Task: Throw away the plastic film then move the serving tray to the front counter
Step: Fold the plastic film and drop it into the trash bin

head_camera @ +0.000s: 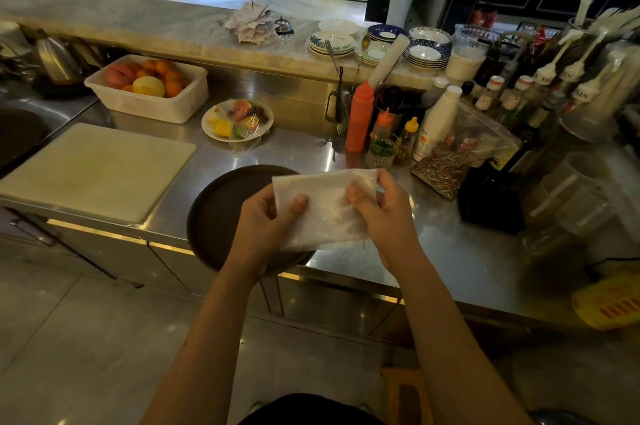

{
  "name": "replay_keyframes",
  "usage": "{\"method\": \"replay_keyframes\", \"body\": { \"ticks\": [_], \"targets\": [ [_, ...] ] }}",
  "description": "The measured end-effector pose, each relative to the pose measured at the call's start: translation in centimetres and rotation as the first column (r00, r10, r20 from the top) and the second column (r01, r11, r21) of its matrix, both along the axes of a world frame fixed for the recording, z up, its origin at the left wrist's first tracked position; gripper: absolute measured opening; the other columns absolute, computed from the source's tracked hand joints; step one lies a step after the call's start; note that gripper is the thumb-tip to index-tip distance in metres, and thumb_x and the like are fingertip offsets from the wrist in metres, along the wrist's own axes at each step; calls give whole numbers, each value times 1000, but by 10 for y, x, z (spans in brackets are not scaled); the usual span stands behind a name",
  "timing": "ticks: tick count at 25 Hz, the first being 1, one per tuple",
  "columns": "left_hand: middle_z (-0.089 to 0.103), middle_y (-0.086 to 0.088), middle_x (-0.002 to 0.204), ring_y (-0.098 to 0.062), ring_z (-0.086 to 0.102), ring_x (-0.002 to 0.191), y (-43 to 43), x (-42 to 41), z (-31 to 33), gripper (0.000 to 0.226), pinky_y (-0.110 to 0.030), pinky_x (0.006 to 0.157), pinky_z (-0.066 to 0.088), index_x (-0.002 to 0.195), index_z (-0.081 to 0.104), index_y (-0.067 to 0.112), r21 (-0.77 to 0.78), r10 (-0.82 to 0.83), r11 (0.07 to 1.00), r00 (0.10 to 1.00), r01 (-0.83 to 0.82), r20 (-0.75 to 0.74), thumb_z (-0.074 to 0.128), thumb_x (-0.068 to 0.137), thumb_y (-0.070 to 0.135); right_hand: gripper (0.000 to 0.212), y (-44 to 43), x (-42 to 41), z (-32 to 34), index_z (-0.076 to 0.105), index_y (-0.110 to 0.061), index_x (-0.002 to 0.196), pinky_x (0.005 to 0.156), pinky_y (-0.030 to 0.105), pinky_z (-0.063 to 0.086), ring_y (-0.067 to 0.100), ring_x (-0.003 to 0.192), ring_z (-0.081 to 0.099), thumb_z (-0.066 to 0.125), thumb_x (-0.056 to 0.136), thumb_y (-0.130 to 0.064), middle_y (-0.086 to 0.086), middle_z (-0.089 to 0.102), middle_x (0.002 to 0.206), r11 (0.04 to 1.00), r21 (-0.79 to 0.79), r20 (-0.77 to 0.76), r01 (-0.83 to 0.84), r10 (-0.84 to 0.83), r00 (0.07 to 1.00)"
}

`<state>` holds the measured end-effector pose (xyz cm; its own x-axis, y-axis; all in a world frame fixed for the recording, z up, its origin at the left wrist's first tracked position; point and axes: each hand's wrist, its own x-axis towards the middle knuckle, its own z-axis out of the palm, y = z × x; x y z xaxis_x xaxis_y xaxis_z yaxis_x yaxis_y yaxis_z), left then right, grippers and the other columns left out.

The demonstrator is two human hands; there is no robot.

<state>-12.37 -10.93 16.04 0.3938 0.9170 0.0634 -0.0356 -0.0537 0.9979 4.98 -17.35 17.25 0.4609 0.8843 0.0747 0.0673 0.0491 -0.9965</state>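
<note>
Over the steel counter point(450, 251), both hands' grip pinches plastic film point(325, 206) (hiding half the tray point(214, 213)).

left hand point(268, 217), right hand point(381, 213) | pinching plastic film point(325, 206) | above serving tray point(214, 213)

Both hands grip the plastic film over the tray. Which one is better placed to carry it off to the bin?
Probably the right hand: it already bunches the plastic film at its top corner, while the left hand sits directly over the round serving tray. No bin is visible.
</note>
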Motion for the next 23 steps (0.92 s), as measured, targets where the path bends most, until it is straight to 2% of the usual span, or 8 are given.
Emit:
{"method": "replay_keyframes", "body": {
  "ticks": [2, 4, 9, 12, 15, 17, 20, 23],
  "targets": [
    [68, 3, 99, -4, 68, 87, -1, 3, 3, 13, -18, 64, 55, 101, 61, 28, 25, 102, 994, 995, -102, -12, 65, 88, 27, 13, 0, -3, -1, 59, -15, 105, 69, 39, 61, 20, 81, 72, 61, 94, -21, 9, 72, 92, 999, -5, 22, -47, 47, 999],
    [68, 4, 95, -3, 67, 83, 1, 4, 3, 8, -18, 63, 55, 96, 62, 30, 83, 166, 983, 986, -164, -14, 64, 89, 28, 15, 0, -6, -1, 58, -15, 106, 71, 41, 61, 21, 84, 72, 61, 93, -23, 10, 71, 96, 997, -18, 23, -71, 71, 997],
    [68, 6, 95, -8, 67, 86, 7, -3, 2, 8, -21, 66, 55, 97, 63, 28, 122, 161, 981, 985, -153, -63, 63, 89, 30, 20, 1, -4, -1, 61, -18, 107, 71, 42, 62, 22, 93, 71, 59, 93, -33, 10, 70, 106, 997, -51, 6, -59, 59, 998],
    [70, -1, 101, -13, 69, 92, 9, -16, -1, 21, -24, 69, 57, 106, 63, 23, -31, 15, 999, 997, -17, -69, 65, 85, 26, 11, 1, -4, -2, 63, -20, 102, 63, 36, 60, 20, 82, 72, 57, 96, -28, 6, 73, 93, 999, -25, -21, 33, -34, 999],
    [72, -7, 109, -19, 70, 101, 9, -35, -9, 39, -35, 79, 59, 115, 62, 15, -160, -142, 978, 988, 130, -67, 67, 78, 26, 9, 6, -7, -3, 64, -20, 98, 60, 35, 59, 17, 73, 72, 56, 97, -25, 3, 74, 83, 998, -6, -16, 69, -69, 998],
    [72, -6, 109, -20, 70, 101, 9, -43, -12, 37, -40, 81, 58, 113, 63, 17, -161, -79, 985, 994, 66, -79, 68, 78, 27, 10, 11, -13, -7, 63, -21, 101, 65, 36, 59, 18, 82, 71, 56, 97, -26, 3, 73, 92, 998, -33, 9, 45, -44, 999],
    [74, -3, 103, -18, 71, 97, 14, -61, -18, 27, -38, 76, 59, 111, 65, 15, -137, 77, 987, 994, -87, -82, 67, 85, 22, 10, 19, -27, -8, 60, -26, 105, 68, 25, 58, 12, 94, 68, 59, 95, -26, -1, 69, 105, 994, -98, 24, -52, 55, 998],
    [75, -5, 98, -21, 71, 94, 20, -86, -23, 25, -33, 69, 58, 111, 66, 9, -131, 225, 965, 974, -226, -24, 67, 88, 19, 29, 28, -43, -8, 55, -30, 113, 70, 23, 58, 7, 94, 67, 67, 89, -19, -10, 65, 107, 960, -167, 29, -227, 234, 972]
  ]
}}
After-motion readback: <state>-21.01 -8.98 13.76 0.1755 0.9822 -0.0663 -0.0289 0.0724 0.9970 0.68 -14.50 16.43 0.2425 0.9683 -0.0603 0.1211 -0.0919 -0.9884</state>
